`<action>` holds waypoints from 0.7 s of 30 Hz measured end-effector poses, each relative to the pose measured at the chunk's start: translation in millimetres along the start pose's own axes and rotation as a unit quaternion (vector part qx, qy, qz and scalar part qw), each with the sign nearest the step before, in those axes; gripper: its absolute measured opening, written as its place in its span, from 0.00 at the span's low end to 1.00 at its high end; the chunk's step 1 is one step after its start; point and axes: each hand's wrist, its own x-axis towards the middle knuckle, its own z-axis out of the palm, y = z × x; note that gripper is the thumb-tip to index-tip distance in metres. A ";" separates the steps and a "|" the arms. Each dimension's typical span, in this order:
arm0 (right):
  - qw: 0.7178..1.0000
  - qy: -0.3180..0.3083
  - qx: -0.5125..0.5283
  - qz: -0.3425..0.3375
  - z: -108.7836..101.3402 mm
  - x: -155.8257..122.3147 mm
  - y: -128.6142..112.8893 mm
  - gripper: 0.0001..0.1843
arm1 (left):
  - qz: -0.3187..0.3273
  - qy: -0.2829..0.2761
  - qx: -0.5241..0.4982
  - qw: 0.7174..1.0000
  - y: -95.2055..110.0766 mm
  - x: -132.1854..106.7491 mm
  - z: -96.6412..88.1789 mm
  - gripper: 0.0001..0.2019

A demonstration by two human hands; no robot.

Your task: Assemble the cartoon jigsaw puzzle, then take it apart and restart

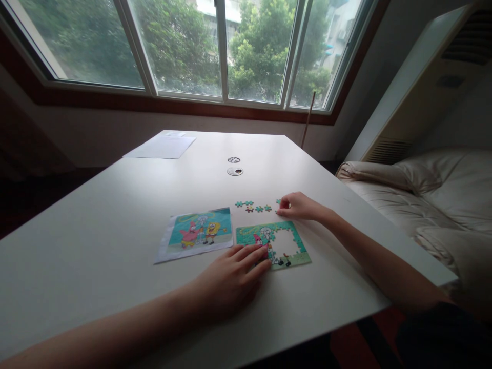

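A partly assembled jigsaw puzzle (244,234) with cartoon figures lies on the white table, a gap showing in its right half. My left hand (242,269) rests flat across the puzzle's lower left, fingers stretched out. Beyond the puzzle, several loose jigsaw pieces (260,209) are scattered in two loose rows. At their right end is my right hand (295,206), its fingers pinched together at the pieces there; what they hold, if anything, is hidden. Left of the puzzle is a printed reference picture (200,233) of the same cartoon scene on white paper.
The white table (115,215) stretches toward the window. White paper (161,147) lies at its far left corner, and two round cable-hole covers (235,171) sit in its far middle. A cream leather sofa (388,189) stands to the right, by a tall pale appliance with vents (415,82).
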 end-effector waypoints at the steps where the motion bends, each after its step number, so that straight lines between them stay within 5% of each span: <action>1: 1.000 0.001 -0.008 0.006 -0.2 0.0 -0.4 0.13 | 0.001 -0.001 0.001 1.000 0.1 0.0 -0.2 0.17; 8: 0.999 0.021 -0.023 0.005 -3.7 -0.2 0.7 0.15 | 0.003 -0.006 0.005 1.000 0.9 0.2 -0.6 0.17; 21: 0.997 -0.060 0.036 0.025 -4.7 1.0 -2.4 0.15 | 0.005 0.017 0.003 1.000 1.1 0.4 0.1 0.16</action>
